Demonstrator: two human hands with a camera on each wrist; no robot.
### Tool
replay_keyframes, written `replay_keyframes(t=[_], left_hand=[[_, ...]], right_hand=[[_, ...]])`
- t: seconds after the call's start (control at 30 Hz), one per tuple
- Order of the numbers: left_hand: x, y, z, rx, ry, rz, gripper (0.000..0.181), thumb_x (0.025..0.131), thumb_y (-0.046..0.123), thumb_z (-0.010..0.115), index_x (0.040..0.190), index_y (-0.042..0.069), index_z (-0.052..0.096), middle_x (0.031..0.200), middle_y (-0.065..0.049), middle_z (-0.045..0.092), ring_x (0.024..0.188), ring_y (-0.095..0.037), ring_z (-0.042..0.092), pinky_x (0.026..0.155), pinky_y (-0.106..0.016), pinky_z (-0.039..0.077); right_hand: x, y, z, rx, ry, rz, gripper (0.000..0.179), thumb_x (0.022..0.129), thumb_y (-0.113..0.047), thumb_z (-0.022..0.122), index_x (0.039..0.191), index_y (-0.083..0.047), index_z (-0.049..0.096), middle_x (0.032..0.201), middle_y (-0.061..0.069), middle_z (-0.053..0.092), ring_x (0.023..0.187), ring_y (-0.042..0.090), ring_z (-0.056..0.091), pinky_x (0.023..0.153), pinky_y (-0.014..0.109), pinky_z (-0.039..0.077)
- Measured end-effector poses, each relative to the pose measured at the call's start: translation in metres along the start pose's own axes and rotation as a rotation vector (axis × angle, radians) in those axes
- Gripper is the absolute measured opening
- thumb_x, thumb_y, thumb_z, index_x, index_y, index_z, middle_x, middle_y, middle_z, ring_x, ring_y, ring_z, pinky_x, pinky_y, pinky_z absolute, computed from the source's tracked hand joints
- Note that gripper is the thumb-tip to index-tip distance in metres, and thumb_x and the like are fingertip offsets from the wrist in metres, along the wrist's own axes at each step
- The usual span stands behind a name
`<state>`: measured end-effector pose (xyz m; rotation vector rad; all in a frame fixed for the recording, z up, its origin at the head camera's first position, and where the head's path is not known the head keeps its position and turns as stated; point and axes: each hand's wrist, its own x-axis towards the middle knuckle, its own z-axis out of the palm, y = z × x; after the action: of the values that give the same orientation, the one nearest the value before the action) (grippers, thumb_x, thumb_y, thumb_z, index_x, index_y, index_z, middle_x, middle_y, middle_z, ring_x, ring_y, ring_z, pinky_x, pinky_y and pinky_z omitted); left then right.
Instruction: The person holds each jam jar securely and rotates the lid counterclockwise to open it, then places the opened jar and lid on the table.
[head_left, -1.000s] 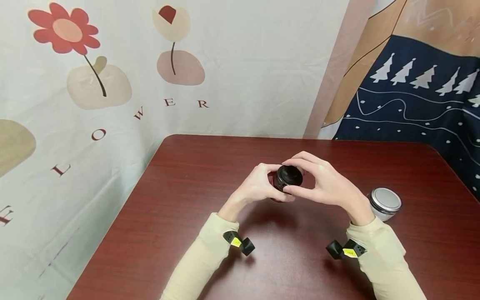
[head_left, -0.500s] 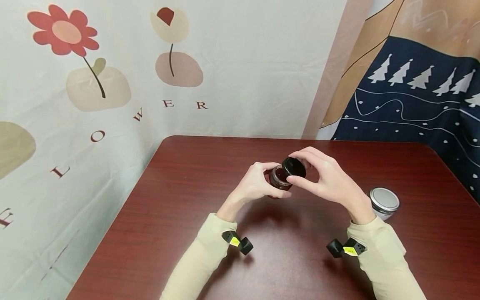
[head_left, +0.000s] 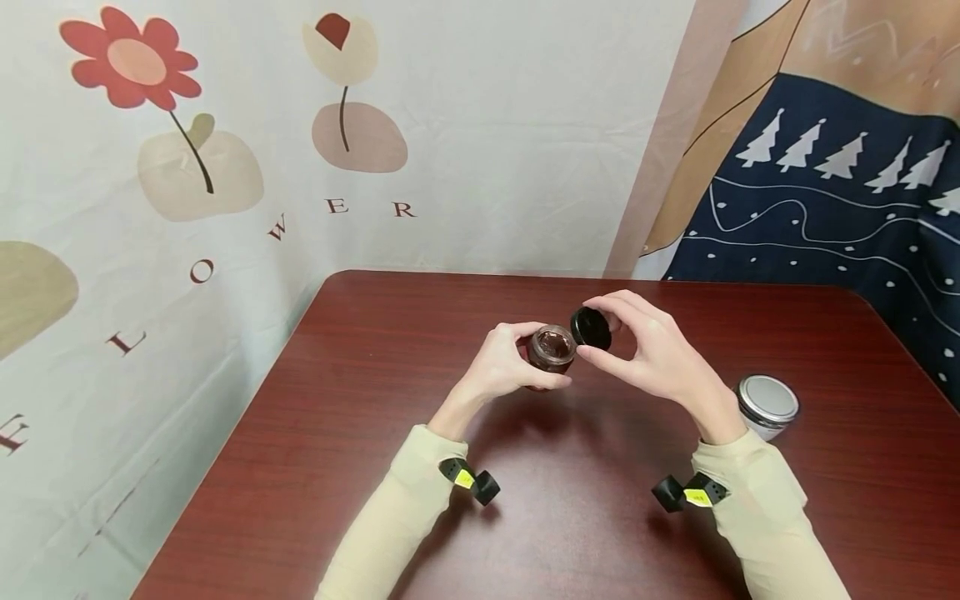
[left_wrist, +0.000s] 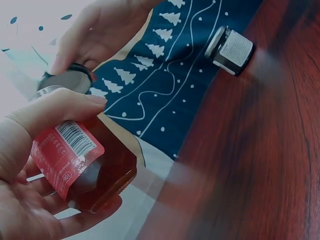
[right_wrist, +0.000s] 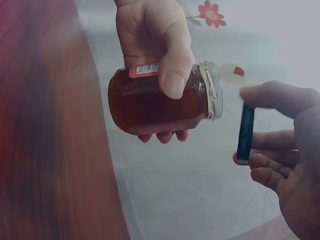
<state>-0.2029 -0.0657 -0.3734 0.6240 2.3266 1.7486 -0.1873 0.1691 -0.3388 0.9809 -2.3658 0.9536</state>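
My left hand (head_left: 501,362) grips a glass jar (right_wrist: 155,102) of dark amber-brown contents around its body, above the table. A red label with a barcode shows on the jar's side in the left wrist view. Its mouth is uncovered and faces up toward the head camera, with the threaded glass rim bare. Between thumb and fingertips, my right hand (head_left: 643,346) pinches a black screw lid (head_left: 591,328) by its edge. The lid stands tilted on its side just right of the jar's mouth, with a gap between them in the right wrist view.
A second jar (head_left: 769,403) with a silver lid and white label stands on the dark red wooden table (head_left: 360,417), beside my right wrist. Behind the table hang a pale flower-printed cloth (head_left: 495,150) and a navy tree-patterned one (head_left: 817,217).
The lid has come off the jar, lifted up and to the right by my right hand and turned on edge. My left hand has moved slightly left with the jar, whose mouth now shows.
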Motion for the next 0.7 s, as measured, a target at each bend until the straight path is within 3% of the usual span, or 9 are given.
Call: replay_keyframes(t=[0.37, 0.7], left_hand=[[0.003, -0.014, -0.01, 0.021, 0.059, -0.027, 0.054, 0.065, 0.008, 0.094, 0.115, 0.009, 0.073, 0.09, -0.003, 0.074, 0.072, -0.015, 0.068, 0.061, -0.035, 0.059], [0.001, -0.025, -0.022, -0.066, 0.137, -0.076, 0.056, 0.066, 0.005, 0.093, 0.118, 0.007, 0.071, 0.092, -0.007, 0.074, 0.065, -0.021, 0.069, 0.063, -0.034, 0.058]], right_hand=[[0.002, 0.011, 0.014, -0.014, 0.01, 0.022, 0.049, 0.077, -0.016, 0.087, 0.118, -0.004, 0.064, 0.099, 0.003, 0.062, 0.088, 0.017, 0.056, 0.076, 0.027, 0.046], [0.001, 0.018, 0.028, -0.001, -0.045, 0.117, 0.05, 0.077, -0.017, 0.087, 0.116, -0.002, 0.06, 0.097, 0.006, 0.062, 0.087, 0.017, 0.059, 0.078, 0.037, 0.053]])
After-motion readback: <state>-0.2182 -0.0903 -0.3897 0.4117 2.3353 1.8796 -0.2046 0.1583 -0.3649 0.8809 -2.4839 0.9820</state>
